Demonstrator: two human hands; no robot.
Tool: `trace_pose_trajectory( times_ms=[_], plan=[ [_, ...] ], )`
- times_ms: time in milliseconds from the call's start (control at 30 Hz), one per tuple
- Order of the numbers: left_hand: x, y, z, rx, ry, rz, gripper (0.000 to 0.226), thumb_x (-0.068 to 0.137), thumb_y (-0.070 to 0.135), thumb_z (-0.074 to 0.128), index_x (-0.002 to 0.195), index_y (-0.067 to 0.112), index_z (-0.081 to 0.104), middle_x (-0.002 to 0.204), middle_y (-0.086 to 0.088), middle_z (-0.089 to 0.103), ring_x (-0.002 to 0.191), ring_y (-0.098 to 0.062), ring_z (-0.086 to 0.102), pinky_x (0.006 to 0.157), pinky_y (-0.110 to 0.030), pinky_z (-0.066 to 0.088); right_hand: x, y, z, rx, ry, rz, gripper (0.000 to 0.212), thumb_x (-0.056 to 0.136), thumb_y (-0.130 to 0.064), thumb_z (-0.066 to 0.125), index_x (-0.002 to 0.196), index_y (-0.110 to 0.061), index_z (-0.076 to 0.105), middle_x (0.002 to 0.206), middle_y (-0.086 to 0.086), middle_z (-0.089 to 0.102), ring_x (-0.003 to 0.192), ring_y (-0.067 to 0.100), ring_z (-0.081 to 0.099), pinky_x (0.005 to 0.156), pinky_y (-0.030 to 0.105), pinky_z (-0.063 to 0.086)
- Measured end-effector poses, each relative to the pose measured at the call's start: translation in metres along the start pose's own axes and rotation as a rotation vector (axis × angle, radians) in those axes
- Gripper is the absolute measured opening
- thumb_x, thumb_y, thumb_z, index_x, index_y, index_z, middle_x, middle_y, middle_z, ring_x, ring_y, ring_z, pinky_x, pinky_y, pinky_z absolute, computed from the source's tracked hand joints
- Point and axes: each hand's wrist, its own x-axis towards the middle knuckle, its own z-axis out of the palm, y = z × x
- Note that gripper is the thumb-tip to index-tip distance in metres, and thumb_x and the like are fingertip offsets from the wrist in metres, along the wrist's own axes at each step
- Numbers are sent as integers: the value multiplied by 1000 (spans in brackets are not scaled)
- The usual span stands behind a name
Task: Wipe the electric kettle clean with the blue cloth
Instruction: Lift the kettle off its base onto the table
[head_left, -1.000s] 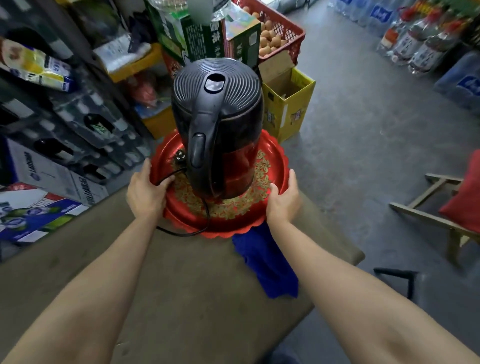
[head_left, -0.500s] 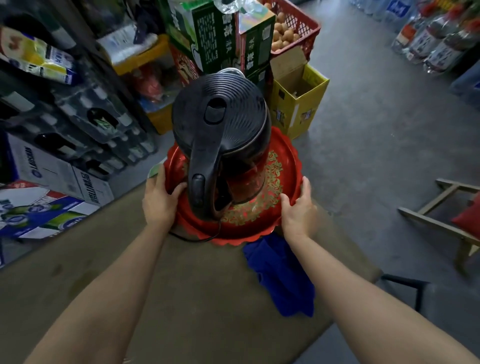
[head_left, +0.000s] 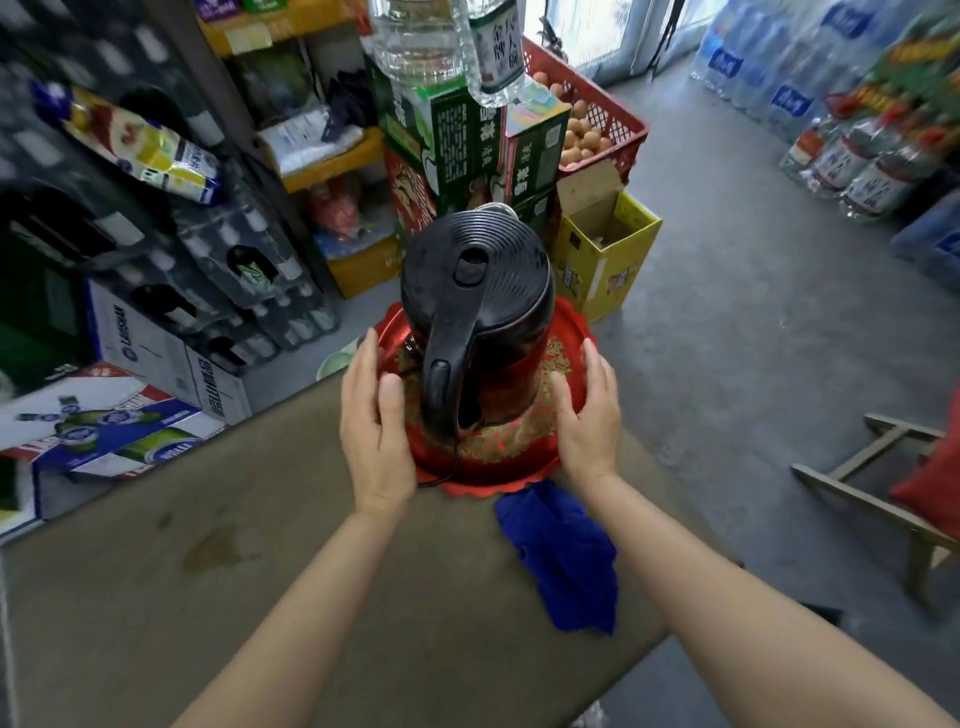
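A black electric kettle (head_left: 475, 306) with a ribbed lid stands upright on a round red tray (head_left: 566, 332) with gold pattern, its handle facing me. The tray rests at the far edge of a brown table (head_left: 249, 561). My left hand (head_left: 371, 415) grips the tray's left rim, thumb on the inside. Over the tray's right rim lies my right hand (head_left: 589, 415), its fingers along the edge. The blue cloth (head_left: 563, 558) lies crumpled on the table just in front of the tray, under my right forearm. The kettle's black cord trails over the tray's near edge.
Past the table stand stacked green cartons (head_left: 457, 140) with water bottles on top, a yellow box (head_left: 605, 254), a red crate of eggs (head_left: 597, 130) and dark bottle crates (head_left: 244, 270) at left. A wooden stool (head_left: 883, 467) stands on the grey floor at right.
The tray with the kettle has slid away from me toward the table's far edge, both hands staying on its rim. More of the blue cloth shows in front of the tray.
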Motion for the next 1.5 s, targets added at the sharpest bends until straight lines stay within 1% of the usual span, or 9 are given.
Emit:
trace_pose_trajectory(
  times_ms=[200, 367, 467, 567, 733, 833, 1033, 1267, 1500],
  plan=[
    [-24, 33, 35, -22, 15, -6, 71, 89, 42, 69, 150, 35, 33, 151, 13, 44, 140, -5, 41, 112, -24, 37, 2, -29, 0, 135, -146, -111, 72, 94, -50, 56, 155, -24, 27, 159, -3, 33, 145, 4, 26, 119, 32, 25],
    [-24, 47, 46, -43, 171, -40, 46, 89, 26, 71, 132, 24, 54, 116, 17, 66, 107, 11, 59, 89, -4, 41, 7, -30, 8, 166, -168, -151, 74, 93, -49, 59, 153, -23, 26, 158, -2, 34, 146, 10, 29, 119, 45, 30],
    [-18, 57, 47, -17, 219, -36, 46, 90, 28, 71, 132, 16, 57, 113, 4, 70, 103, -2, 64, 87, -8, 46, 13, -38, 6, 154, -167, -193, 78, 90, -55, 58, 153, -20, 28, 156, 0, 36, 145, 13, 30, 119, 45, 30],
    [-13, 67, 39, -32, 288, -54, 42, 90, 31, 71, 128, 18, 58, 109, 4, 71, 102, -10, 66, 91, -27, 53, 14, -54, 0, 146, -173, -244, 80, 86, -58, 59, 151, -21, 31, 154, -1, 38, 143, 13, 31, 119, 38, 29],
    [-21, 89, 2, -40, 371, -12, 31, 90, 20, 72, 119, 20, 59, 98, 19, 65, 90, 8, 62, 81, -10, 48, -3, -88, -1, 184, -199, -314, 81, 83, -48, 71, 148, -15, 35, 149, 4, 40, 140, 15, 32, 116, 30, 27],
    [-24, 93, -32, 19, 408, 15, 35, 90, 21, 71, 123, 15, 60, 99, 20, 64, 90, 12, 60, 79, -6, 44, -23, -110, 14, 200, -242, -321, 84, 82, -49, 72, 148, -12, 35, 146, 7, 41, 139, 19, 34, 116, 40, 33],
    [-46, 66, -107, 129, 500, 8, 40, 90, 20, 71, 126, 12, 59, 106, 10, 67, 98, 1, 62, 90, -13, 47, -83, -136, 63, 229, -396, -328, 87, 81, -47, 74, 149, -10, 35, 144, 10, 42, 137, 22, 36, 114, 39, 34],
    [-77, 12, -177, 154, 550, -56, 37, 90, 17, 72, 124, 20, 58, 109, 8, 67, 101, 12, 60, 89, -7, 44, -156, -134, 122, 219, -531, -288, 86, 82, -42, 75, 149, -10, 33, 146, 10, 40, 137, 19, 36, 110, 23, 29],
    [-102, -34, -208, 104, 520, -105, 46, 92, 17, 69, 135, 18, 53, 126, -3, 66, 117, -13, 61, 101, -27, 48, -200, -121, 156, 199, -537, -260, 85, 84, -40, 75, 152, -12, 31, 149, 10, 37, 141, 22, 37, 116, 33, 32]
  ],
)
